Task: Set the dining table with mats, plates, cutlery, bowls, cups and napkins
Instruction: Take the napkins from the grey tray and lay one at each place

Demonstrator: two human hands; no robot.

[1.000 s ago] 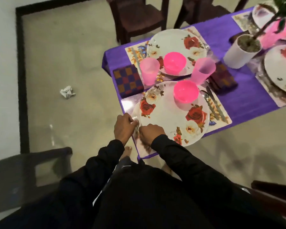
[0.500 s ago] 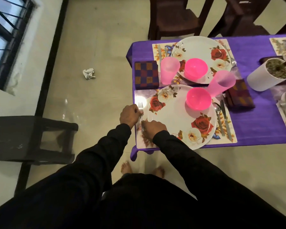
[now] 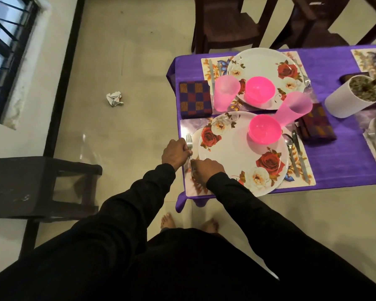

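Head view has you standing at the corner of the counter (image 3: pixel 334 161) with both hands down on the fork (image 3: pixel 189 141), which lies on the mat (image 3: pixel 188 127) just left of the near plate (image 3: pixel 237 153). Your left hand (image 3: pixel 175 153) is curled around the fork's middle, tines poking out past the knuckles away from you, and your right hand (image 3: pixel 206 170) is pinching the handle end right at the plate's rim, fingers bent. So you're on the cutlery step, looks like squaring the fork up beside the plate. Everything else around that plate seems done: pink bowl (image 3: pixel 264 129) sitting on the plate's far side, spoon (image 3: pixel 290 148) and knife (image 3: pixel 300 155) side by side on the mat just right of the plate, pink cup (image 3: pixel 291 109) beyond the bowl, and a checked napkin (image 3: pixel 317 127) right of the cup. The second setting (image 3: pixel 261 72) past the plate looks complete too, with its own bowl, cup and napkin. Next move, I'd guess, is just easing both hands off without dragging the fork crooked, keeping it parallel to the plate edge and fully on the mat, since it's close to the counter's edge. After that, check the settings further right of the plate; they're cut off so can't tell what they need.
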